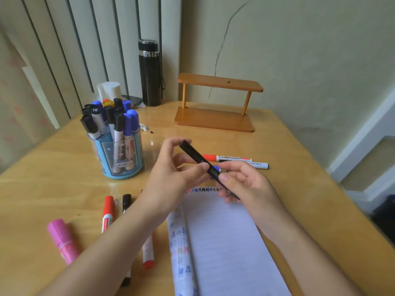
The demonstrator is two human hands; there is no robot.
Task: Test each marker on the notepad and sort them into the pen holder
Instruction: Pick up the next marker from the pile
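Black marker [195,155] held in air above far edge of notepad [224,242], pen holder [119,161] to its left. Left hand [175,169] pinches upper end, right hand [245,184] pinches lower barrel. Likely light, stiff, smooth plastic; firm barrel pinch suits.

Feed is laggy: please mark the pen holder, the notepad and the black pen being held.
pen holder [105,155], head view, on its clear front wall.
notepad [224,242], head view, on the bare white page.
black pen [193,153], head view, on its upper barrel.
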